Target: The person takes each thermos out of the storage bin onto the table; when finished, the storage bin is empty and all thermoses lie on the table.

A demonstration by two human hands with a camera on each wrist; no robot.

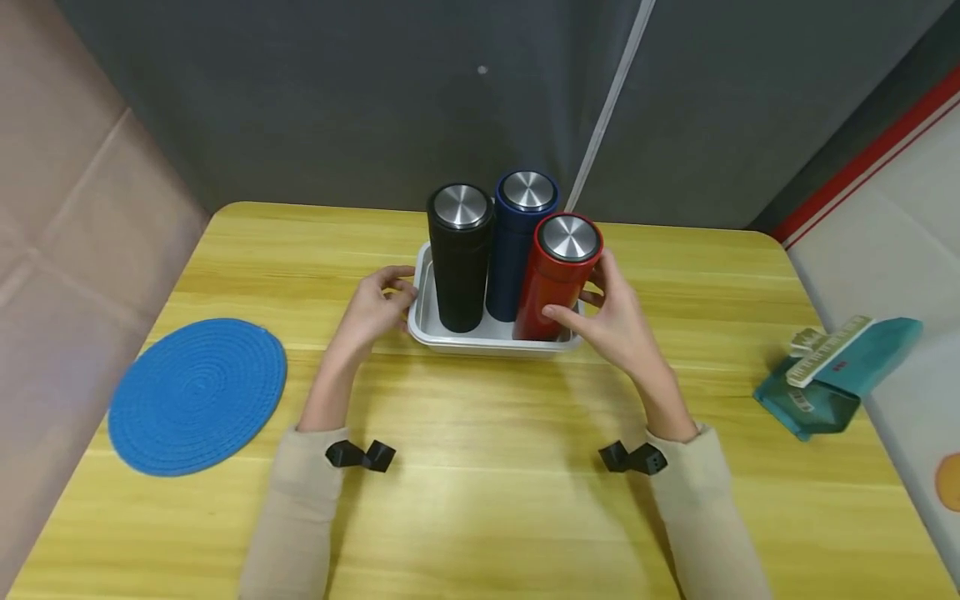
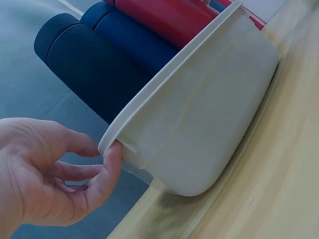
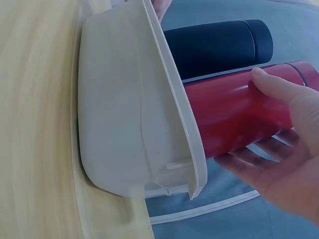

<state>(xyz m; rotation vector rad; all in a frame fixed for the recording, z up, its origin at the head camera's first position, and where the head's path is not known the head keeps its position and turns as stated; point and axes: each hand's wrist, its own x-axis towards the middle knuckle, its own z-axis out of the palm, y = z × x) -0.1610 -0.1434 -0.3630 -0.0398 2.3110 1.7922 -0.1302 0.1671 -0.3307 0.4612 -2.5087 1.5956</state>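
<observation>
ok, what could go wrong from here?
1. The red bottle stands close to the blue bottle; if the right hand shifts it, it might knock that one over.
2. The left hand grips the tray at its left end; a tug there could jolt the tall bottles, including the black bottle.

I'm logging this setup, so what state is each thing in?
Black bottle, capped, upright in the tray
Blue bottle, capped, upright in the tray
Red bottle, capped, in the tray, gripped by right hand
Tray, on table, left hand holding its rim
Blue mat, lying flat
Teal bag, clip fastened across it
</observation>
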